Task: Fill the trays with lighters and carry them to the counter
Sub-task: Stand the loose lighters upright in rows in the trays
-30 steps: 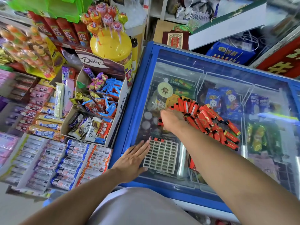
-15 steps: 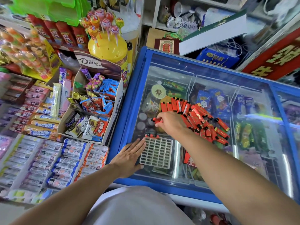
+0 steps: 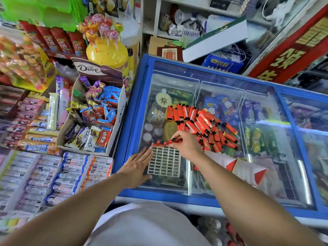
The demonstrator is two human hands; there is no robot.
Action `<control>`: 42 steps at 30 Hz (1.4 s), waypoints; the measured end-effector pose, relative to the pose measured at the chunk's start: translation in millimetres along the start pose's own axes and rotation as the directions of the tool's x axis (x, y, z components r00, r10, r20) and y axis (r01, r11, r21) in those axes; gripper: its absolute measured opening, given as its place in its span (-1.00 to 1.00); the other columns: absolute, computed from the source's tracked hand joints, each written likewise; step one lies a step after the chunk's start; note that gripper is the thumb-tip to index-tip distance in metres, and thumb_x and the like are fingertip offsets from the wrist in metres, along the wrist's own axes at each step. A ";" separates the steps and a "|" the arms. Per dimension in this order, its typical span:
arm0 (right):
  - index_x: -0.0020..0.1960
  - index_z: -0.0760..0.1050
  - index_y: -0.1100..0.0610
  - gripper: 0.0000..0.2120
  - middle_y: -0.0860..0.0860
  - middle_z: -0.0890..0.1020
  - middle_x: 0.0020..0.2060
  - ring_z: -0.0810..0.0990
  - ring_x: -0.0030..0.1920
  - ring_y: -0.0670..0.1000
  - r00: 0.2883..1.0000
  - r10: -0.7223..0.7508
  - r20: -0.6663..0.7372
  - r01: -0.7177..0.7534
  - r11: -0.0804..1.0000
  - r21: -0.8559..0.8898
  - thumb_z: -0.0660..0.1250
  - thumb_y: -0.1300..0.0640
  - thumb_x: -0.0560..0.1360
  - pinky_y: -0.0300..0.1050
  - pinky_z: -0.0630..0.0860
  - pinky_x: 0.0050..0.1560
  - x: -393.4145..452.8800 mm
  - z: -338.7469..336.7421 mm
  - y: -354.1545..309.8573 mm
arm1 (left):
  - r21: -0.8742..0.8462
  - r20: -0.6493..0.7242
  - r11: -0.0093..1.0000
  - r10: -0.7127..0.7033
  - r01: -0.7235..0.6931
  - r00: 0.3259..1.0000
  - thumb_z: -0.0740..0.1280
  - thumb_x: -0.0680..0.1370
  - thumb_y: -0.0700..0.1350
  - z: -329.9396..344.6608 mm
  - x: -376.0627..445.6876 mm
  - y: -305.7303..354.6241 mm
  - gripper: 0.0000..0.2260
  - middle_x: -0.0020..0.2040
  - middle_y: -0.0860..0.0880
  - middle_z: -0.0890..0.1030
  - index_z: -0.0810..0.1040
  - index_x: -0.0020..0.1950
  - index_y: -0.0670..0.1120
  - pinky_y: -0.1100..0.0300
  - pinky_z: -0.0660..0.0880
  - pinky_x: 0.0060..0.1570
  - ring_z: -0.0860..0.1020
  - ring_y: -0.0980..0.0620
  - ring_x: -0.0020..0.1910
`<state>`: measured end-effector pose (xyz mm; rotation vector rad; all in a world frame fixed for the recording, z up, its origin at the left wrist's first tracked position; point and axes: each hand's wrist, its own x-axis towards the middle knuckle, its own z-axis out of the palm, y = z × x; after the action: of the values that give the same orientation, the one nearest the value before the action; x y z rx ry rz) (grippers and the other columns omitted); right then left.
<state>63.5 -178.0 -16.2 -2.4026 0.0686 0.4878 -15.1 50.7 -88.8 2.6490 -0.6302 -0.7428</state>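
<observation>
1. Two hands work on the glass lid of a blue chest freezer (image 3: 132,110), which serves as the surface.
2. The white grid tray (image 3: 165,161) lies flat on the glass near the freezer's 7 o'clock corner.
3. The left hand (image 3: 137,168) lies flat with straight fingers at the tray's 9 o'clock edge, fingertips touching its side and the palm on the glass; it grasps nothing.
4. The right hand (image 3: 189,144) is at the tray's 1 o'clock corner, thumb and fingers pinching one red lighter (image 3: 175,140) just over the far row of the tray.
5. A few red lighters with black caps (image 3: 159,143) already stand in that far row; the other cells look unfilled.
6. A loose heap of red lighters (image 3: 200,124) lies on the glass at 1 o'clock from the tray, just beyond the right hand.
7. At 9 o'clock of the freezer stands an open Dove carton (image 3: 99,110) of wrapped sweets, with a yellow lollipop stand (image 3: 107,50) behind it at 11 o'clock.
8. A white and red wrapper (image 3: 245,167) lies on the glass at 3 o'clock of the tray, beside the right forearm.
</observation>
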 end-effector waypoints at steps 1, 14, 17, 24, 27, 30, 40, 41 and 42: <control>0.00 0.59 0.04 -0.81 -0.14 0.63 -0.09 0.59 -0.07 -0.12 0.999 -0.016 -0.029 0.016 1.000 -0.003 0.55 0.13 0.44 -0.32 0.40 -0.17 -2.5 4.2 -0.2 | -0.002 0.007 1.000 -0.002 0.002 1.000 0.22 0.63 0.20 -0.1 0.6 -0.2 -0.16 0.60 0.10 -0.36 -0.30 0.63 -0.03 0.08 -0.23 0.57 -0.31 0.09 0.59; 0.02 0.51 -0.03 -0.88 -0.16 0.56 -0.27 0.51 -0.34 -0.16 0.987 -0.067 -0.146 0.048 0.991 -0.127 0.44 0.05 0.55 -0.30 0.29 -0.42 -22.6 15.7 -0.4 | 0.038 0.031 0.998 -0.045 0.044 0.999 0.18 0.65 0.20 -0.2 2.3 6.3 -0.19 0.58 0.11 -0.37 -0.34 0.62 -0.01 0.09 -0.31 0.51 -0.33 0.06 0.59; 0.03 0.50 -0.03 -0.87 -0.16 0.58 -0.21 0.54 -0.27 -0.16 0.992 -0.047 -0.116 0.034 0.993 -0.112 0.44 0.04 0.55 -0.30 0.33 -0.34 -28.7 15.7 4.8 | 0.026 -0.001 0.998 -0.049 0.049 0.999 0.17 0.65 0.20 4.3 1.5 6.9 -0.20 0.60 0.08 -0.35 -0.33 0.62 -0.02 0.06 -0.30 0.54 -0.32 0.03 0.60; -0.01 0.48 0.00 -0.80 -0.14 0.59 -0.18 0.53 -0.23 -0.17 0.995 -0.035 -0.088 0.026 0.994 -0.108 0.48 -0.02 0.51 -0.32 0.32 -0.33 -33.4 24.0 6.8 | 0.023 -0.014 0.999 -0.035 0.035 0.999 0.18 0.63 0.25 5.4 2.5 4.5 -0.17 0.60 0.08 -0.33 -0.32 0.62 -0.01 0.02 -0.28 0.57 -0.32 0.03 0.60; -0.07 0.45 -0.01 -0.79 -0.13 0.58 -0.20 0.50 -0.26 -0.20 0.993 -0.041 -0.107 0.027 0.991 -0.133 0.48 -0.01 0.51 -0.28 0.31 -0.35 -31.4 27.5 5.5 | 0.027 -0.014 0.999 -0.024 0.024 1.000 0.24 0.60 0.28 6.5 2.5 2.9 -0.10 0.60 0.09 -0.33 -0.32 0.63 -0.03 0.08 -0.32 0.52 -0.32 0.03 0.59; -0.05 0.48 0.01 -0.82 -0.10 0.57 -0.16 0.50 -0.26 -0.13 0.994 -0.063 -0.093 0.045 0.980 -0.192 0.47 0.01 0.52 -0.28 0.26 -0.37 -31.7 28.0 6.2 | 0.032 -0.026 0.999 -0.026 0.027 0.999 0.25 0.60 0.26 6.2 1.6 3.7 -0.10 0.61 0.08 -0.32 -0.32 0.63 -0.03 0.07 -0.30 0.53 -0.30 0.02 0.60; 0.27 0.52 0.03 -0.67 -0.10 0.63 0.17 0.59 0.09 -0.14 0.994 -0.048 -0.101 0.053 0.997 0.049 0.44 0.22 0.54 -0.23 0.48 0.19 -33.8 19.1 20.5 | 0.007 -0.127 0.995 -0.102 0.103 0.987 0.21 0.60 0.30 14.6 -3.2 14.5 -0.13 0.60 0.11 -0.32 -0.29 0.63 0.00 -0.01 -0.20 0.60 -0.26 0.04 0.61; 0.23 0.54 0.02 -0.73 -0.10 0.64 0.15 0.59 0.13 -0.12 0.988 -0.038 -0.149 0.049 0.996 0.070 0.43 0.20 0.56 -0.27 0.46 0.18 -33.7 17.2 23.4 | 0.002 -0.147 0.993 -0.118 0.120 0.982 0.21 0.60 0.31 14.7 -3.8 17.2 -0.13 0.61 0.10 -0.31 -0.27 0.64 -0.02 0.03 -0.24 0.58 -0.25 0.02 0.62; 0.18 0.55 0.02 -0.79 -0.10 0.66 0.10 0.60 0.12 -0.11 0.983 -0.021 -0.182 0.037 0.996 0.086 0.43 0.17 0.56 -0.29 0.45 0.12 -33.2 14.5 25.2 | -0.006 -0.171 0.991 -0.131 0.132 0.976 0.23 0.59 0.31 14.9 -3.9 19.3 -0.12 0.62 0.08 -0.29 -0.23 0.65 -0.03 0.06 -0.24 0.55 -0.23 0.00 0.62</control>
<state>23.5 -190.8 -29.8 -2.3506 0.1325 0.2463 -32.7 33.4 -91.5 2.7424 -0.4145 -0.5397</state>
